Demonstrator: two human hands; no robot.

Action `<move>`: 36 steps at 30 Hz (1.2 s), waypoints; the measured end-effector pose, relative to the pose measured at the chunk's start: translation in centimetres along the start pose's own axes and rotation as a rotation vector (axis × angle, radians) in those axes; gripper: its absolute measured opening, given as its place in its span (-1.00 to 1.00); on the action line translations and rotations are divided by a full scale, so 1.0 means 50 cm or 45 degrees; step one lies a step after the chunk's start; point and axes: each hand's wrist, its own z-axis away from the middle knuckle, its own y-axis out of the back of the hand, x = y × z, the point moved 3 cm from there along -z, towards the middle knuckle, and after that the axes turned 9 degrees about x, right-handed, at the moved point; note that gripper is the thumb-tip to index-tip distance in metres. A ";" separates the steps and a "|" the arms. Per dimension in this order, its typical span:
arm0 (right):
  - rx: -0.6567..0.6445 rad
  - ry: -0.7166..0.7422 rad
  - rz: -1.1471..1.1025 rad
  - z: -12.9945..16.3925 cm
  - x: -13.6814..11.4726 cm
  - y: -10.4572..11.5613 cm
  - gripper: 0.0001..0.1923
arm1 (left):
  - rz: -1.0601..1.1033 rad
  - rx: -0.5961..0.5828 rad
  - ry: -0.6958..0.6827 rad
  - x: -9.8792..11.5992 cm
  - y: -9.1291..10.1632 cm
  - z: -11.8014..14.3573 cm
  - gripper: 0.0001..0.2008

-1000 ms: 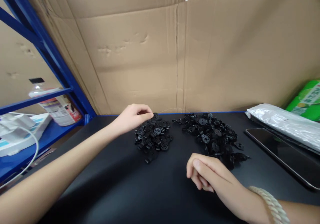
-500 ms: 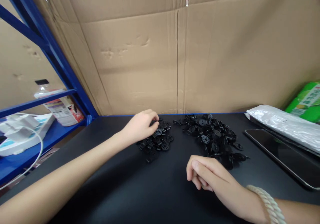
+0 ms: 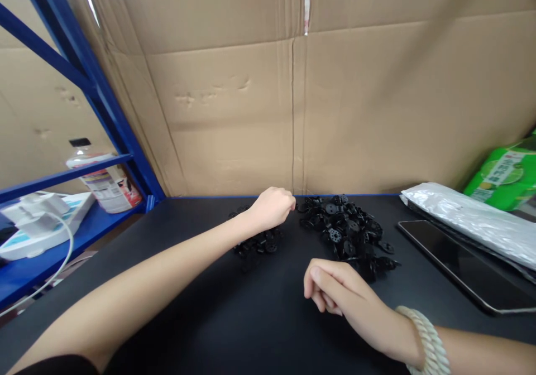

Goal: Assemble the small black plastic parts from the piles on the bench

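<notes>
My left hand (image 3: pixel 273 207) is closed, its fingertips curled down and away, so anything in them is hidden. It hovers between two heaps, above the right edge of the left heap of small black plastic parts (image 3: pixel 260 245), several of them round with holes. The other heap of black disc-like parts (image 3: pixel 352 231) lies just right of it and spreads towards me. In front of that right heap, my right hand (image 3: pixel 337 285) rests with fingers curled in and thumb on top; whatever it may hold does not show.
A dark tablet or phone (image 3: pixel 464 266) lies at the right beside a silvery plastic bag (image 3: pixel 469 219) and a green package (image 3: pixel 502 177). Cardboard (image 3: pixel 226 124) walls the back of the black table (image 3: pixel 251 319). On the left, a blue shelf (image 3: pixel 94 224) holds a bottle (image 3: pixel 106 182) and white plugs (image 3: pixel 36 213).
My left hand has moved right, from the left heap towards the gap before the right heap. My right hand stays curled in nearly the same place. The view has tilted up slightly.
</notes>
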 end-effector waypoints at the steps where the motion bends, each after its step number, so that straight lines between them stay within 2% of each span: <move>1: 0.020 -0.029 -0.039 -0.002 0.003 0.001 -0.59 | 0.052 0.047 0.026 0.011 0.012 0.011 -0.89; 4: 0.119 -0.151 -0.231 -0.011 0.018 0.006 -0.66 | 0.243 0.174 0.126 0.060 0.047 0.061 -0.86; 6: 0.169 -0.204 -0.382 -0.015 0.026 0.009 -0.64 | 0.433 0.196 0.178 0.098 0.062 0.101 -0.88; 8: 0.149 -0.212 -0.470 -0.016 0.028 0.010 -0.59 | 0.930 0.150 0.393 0.124 0.062 0.140 -0.89; 11: 0.066 -0.183 -0.385 -0.012 0.019 0.010 -0.58 | 1.223 0.107 0.580 0.148 0.049 0.181 -0.90; 17: -0.026 -0.024 -0.050 -0.006 -0.004 0.004 -0.64 | 1.329 0.200 0.664 0.161 0.023 0.203 -0.87; 22: -0.053 0.125 0.314 -0.005 -0.007 -0.002 -0.78 | 1.033 0.261 0.469 0.164 0.023 0.208 -0.87; 25: -0.081 0.222 0.347 -0.004 -0.010 -0.003 -0.74 | 0.983 0.309 0.401 0.161 0.022 0.210 -0.90; 27: -0.051 0.212 0.264 -0.005 -0.008 0.000 -0.64 | 1.013 0.332 0.466 0.156 0.017 0.209 -0.90; 29: 0.013 0.116 0.169 -0.007 0.000 0.004 -0.57 | 1.071 0.331 0.614 0.151 0.008 0.209 -0.88; 32: 0.059 0.004 0.100 -0.008 0.010 0.007 -0.51 | 1.209 0.259 0.814 0.149 -0.006 0.210 -0.89; 36: 0.068 0.010 0.129 -0.005 0.009 0.005 -0.47 | 1.355 0.204 0.869 0.157 -0.012 0.214 -0.91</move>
